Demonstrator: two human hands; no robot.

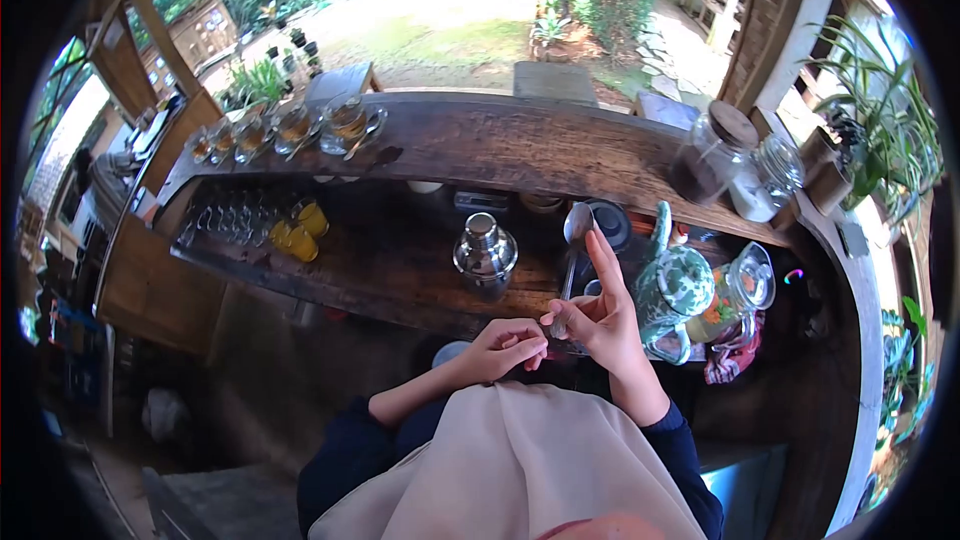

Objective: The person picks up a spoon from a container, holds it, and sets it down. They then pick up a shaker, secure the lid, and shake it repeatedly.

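Observation:
My right hand (pixel 603 320) holds a metal spoon (pixel 576 225) upright by its handle, bowl upward, index finger stretched along it. My left hand (pixel 503 348) is closed beside it, its fingertips meeting the right hand at the bottom of the spoon's handle. Both hands hover over the lower wooden shelf (pixel 400 260), just in front of a steel cocktail shaker (pixel 485 255) and left of a green patterned teapot (pixel 680 285). A beige cloth covers my chest below the hands.
A glass jar with lid (pixel 745 290) stands right of the teapot. On the upper counter (pixel 520 145) sit several glasses of tea (pixel 345 122) at left and jars (pixel 712 152) at right. Yellow drinks (pixel 300 230) and empty glasses line the lower shelf's left.

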